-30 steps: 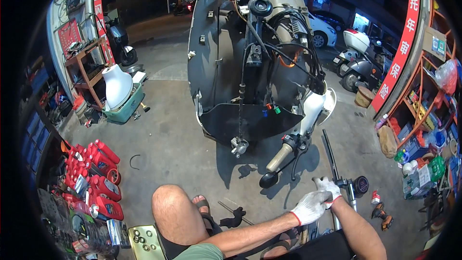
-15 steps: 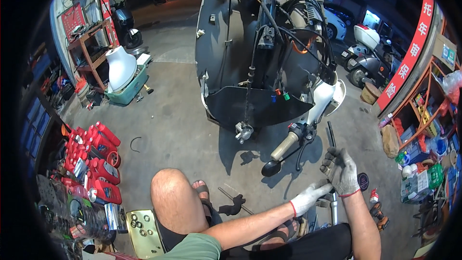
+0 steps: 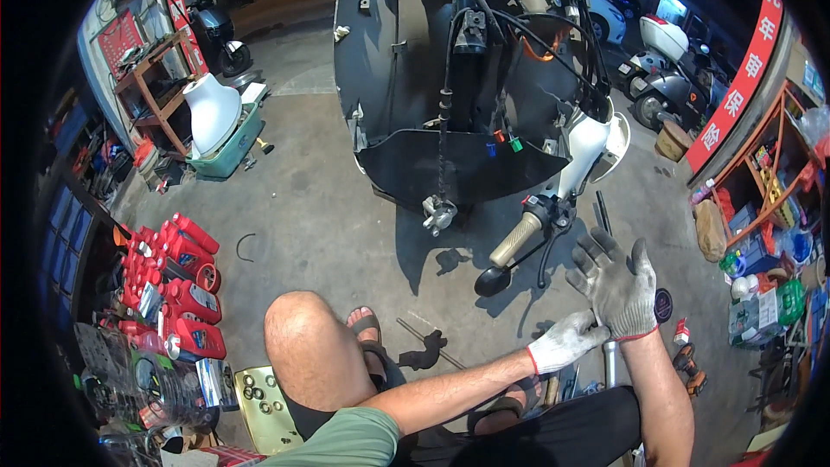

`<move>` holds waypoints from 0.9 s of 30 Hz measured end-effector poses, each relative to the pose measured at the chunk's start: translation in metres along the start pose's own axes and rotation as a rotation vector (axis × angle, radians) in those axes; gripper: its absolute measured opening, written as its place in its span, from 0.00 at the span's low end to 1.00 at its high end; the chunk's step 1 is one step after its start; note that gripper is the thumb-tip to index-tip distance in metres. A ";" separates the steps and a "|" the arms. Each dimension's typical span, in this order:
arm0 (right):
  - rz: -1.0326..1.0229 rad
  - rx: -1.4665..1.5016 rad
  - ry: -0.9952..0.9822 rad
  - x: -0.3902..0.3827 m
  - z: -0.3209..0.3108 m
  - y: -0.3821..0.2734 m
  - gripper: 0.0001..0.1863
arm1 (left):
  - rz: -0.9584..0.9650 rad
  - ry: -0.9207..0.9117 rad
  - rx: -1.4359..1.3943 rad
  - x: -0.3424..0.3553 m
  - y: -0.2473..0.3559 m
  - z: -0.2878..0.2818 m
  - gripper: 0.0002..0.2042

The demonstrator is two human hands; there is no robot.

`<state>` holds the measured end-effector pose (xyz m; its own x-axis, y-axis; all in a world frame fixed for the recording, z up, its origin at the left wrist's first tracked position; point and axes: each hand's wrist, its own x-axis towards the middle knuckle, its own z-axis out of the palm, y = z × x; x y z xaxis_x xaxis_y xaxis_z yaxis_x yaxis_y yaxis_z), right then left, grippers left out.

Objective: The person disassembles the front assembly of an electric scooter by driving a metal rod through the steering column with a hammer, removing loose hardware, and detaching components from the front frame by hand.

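Both my hands wear grey-white knit work gloves with red-edged cuffs. My right hand (image 3: 618,287) is raised at the lower right, fingers spread, with its dirt-darkened palm showing and nothing in it. My left hand (image 3: 566,342) reaches across to it, fingers closed at the side of the right glove (image 3: 633,320) near the wrist. Just below the hands stands a shiny metal tube (image 3: 611,365), its lower part hidden by my leg. Ahead lies a handlebar with a beige grip (image 3: 516,240), a black mirror (image 3: 493,282) and a lever, beside the dismantled scooter body (image 3: 467,177).
Red bottles (image 3: 186,307) crowd the left, near a yellowish tray (image 3: 259,419) holding several rings. A rod (image 3: 450,359) and dark part (image 3: 422,351) lie by my foot. An orange-black power tool (image 3: 689,369) sits at right, near a loaded orange shelf (image 3: 765,177).
My right hand has spread its fingers and turned its palm more into view. My left hand stays at the right glove's wrist side. The whole view has shifted slightly downward.
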<state>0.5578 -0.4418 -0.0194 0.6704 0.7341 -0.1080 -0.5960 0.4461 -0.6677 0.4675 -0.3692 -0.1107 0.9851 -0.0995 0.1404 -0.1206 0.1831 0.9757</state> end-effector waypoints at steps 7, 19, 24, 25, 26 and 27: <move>-0.169 -0.095 0.261 0.006 -0.031 -0.002 0.22 | -0.111 -0.228 0.102 0.005 0.003 -0.001 0.21; -0.135 -0.621 0.344 0.000 -0.059 -0.010 0.13 | -0.190 0.001 0.244 -0.007 -0.052 -0.018 0.19; -0.237 -0.964 0.556 -0.018 -0.095 -0.039 0.16 | -0.332 0.057 0.375 -0.013 -0.068 -0.024 0.20; -0.246 -0.973 0.612 -0.023 -0.098 -0.053 0.19 | -0.337 0.106 0.466 -0.016 -0.073 -0.022 0.20; -0.347 -0.881 0.613 -0.024 -0.108 -0.062 0.23 | -0.374 0.084 0.478 -0.018 -0.095 -0.031 0.20; -0.447 -0.790 0.610 -0.021 -0.117 -0.069 0.27 | -0.415 0.066 0.494 -0.022 -0.124 -0.048 0.20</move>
<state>0.6364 -0.5482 -0.0570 0.9917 0.1134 0.0604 0.0614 -0.0056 -0.9981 0.4669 -0.3429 -0.2425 0.9655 -0.0020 -0.2605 0.2452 -0.3307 0.9113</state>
